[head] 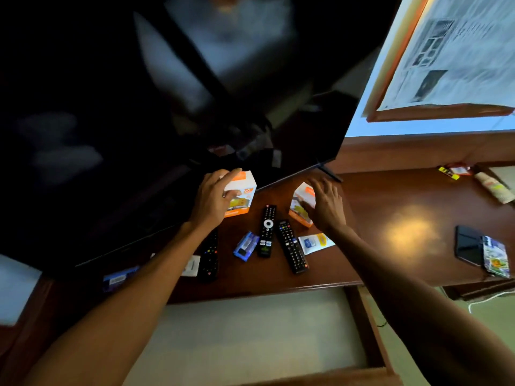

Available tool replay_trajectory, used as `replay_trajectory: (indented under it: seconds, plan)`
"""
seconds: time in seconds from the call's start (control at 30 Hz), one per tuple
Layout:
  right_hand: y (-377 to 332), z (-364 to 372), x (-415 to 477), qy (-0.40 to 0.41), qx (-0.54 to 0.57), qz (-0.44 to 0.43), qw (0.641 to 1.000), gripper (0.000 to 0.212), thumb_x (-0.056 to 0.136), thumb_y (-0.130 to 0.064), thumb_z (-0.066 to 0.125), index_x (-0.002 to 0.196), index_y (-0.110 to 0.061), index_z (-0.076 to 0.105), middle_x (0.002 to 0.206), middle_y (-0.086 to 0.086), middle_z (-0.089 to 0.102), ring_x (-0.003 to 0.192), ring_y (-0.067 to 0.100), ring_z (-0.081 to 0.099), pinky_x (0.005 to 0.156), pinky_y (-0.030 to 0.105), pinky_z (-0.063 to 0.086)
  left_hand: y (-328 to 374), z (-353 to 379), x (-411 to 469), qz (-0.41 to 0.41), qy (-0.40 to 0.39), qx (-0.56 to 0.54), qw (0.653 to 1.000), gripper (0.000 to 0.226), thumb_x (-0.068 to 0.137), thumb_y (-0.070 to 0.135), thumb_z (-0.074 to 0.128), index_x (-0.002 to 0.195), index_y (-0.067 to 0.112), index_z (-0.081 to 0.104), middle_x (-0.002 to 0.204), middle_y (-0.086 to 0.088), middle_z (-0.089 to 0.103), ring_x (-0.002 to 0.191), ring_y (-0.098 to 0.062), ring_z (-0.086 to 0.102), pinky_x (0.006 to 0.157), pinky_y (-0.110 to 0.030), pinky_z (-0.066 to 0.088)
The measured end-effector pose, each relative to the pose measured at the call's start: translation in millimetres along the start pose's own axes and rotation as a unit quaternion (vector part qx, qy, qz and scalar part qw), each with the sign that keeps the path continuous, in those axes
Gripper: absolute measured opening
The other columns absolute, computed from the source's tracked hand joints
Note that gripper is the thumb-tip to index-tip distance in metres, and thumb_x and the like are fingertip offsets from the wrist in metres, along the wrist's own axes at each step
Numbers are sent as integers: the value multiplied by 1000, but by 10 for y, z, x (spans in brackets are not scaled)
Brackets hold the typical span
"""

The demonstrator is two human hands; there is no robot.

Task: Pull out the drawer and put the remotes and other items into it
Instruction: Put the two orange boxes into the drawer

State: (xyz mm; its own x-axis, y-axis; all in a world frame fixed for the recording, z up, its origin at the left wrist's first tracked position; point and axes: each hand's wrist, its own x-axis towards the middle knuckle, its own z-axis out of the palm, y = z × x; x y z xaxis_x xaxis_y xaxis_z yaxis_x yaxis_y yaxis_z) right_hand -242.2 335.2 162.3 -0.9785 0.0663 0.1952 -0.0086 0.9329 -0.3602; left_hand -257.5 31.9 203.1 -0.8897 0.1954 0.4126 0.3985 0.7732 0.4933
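Nearest us: drawer, pulled out below the desk edge, pale lined floor, nothing visible inside.

On the desk, mid row: three remotes. One dark remote lies partly under our left forearm; a remote with white ring pad lies centre; a longer black remote lies just right of it, angled. We judge all three light, stiff and smooth; best taken across the narrow sides at mid-length.

Between them: blue packet; white-and-yellow card packet; small white item; another blue packet at far left, blurred.

Farther: two orange-and-white cartons. Left hand has its grip closed around the left carton, fingers over the top. Right hand lies spread on the right carton; whether its grip has closed we cannot tell. Cartons look light and crushable; hold by opposite faces, gently.

Right side, well apart: phone, printed pouch, tube.

Behind: television, dark.
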Motion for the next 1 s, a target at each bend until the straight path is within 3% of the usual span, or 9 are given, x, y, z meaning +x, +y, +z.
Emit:
replay_trajectory:
  seconds: [0.17,0.27,0.47,0.57,0.7,0.87,1.0]
  plan:
    - [325,146,29,-100,36,3,994,75,88,-37,63,150,-34,22,154,19,29,141,37,30,106,52,37,281,358,316,-31,-14,-63,997,55,85,17,71,136,23,55,124,-3,59,115,-22,51,100,-39,45]
    - [388,171,18,-92,88,-29,991,61,96,-33,53,150,-31,24,148,16,37,132,34,41,102,48,43,345,464,393,-63,-15,-88,994,53,86,20,69,137,25,54,127,-4,58,119,-21,51,100,-38,46]
    - [173,-31,3,-31,129,-70,989,57,99,-30,49,151,-26,25,136,16,46,119,32,48,94,43,44,349,287,278,-104,-8,-102,989,53,89,19,67,139,27,52,130,-4,55,119,-17,51,87,-19,46]
    - [-155,-208,-11,-23,140,-96,985,54,100,-34,45,150,-26,28,144,18,41,126,34,45,99,45,43,227,26,38,-112,-15,-103,988,53,89,19,68,139,27,52,130,-3,56,119,-16,52,82,-7,41]
    - [-737,-299,-144,-21,152,-150,977,54,99,-28,49,149,-25,31,145,15,42,126,34,46,100,45,43,8,-458,-373,-131,-9,-141,981,53,88,20,69,137,31,53,127,-2,57,110,-16,59,80,-28,58]
    - [-1574,-120,-548,-72,166,-187,966,52,99,-34,46,148,-33,27,145,10,42,126,31,48,98,53,45,-309,-1153,-1040,-153,-11,-123,980,52,89,20,68,138,29,53,121,0,57,98,-10,61,65,-11,52]
    - [-2234,113,-1090,-124,185,-211,952,54,98,-32,48,148,-32,28,145,14,45,125,33,50,99,50,46,-674,-1623,-1762,-187,-39,-134,972,51,89,16,68,138,24,54,116,0,60,92,-10,65,63,-9,54]
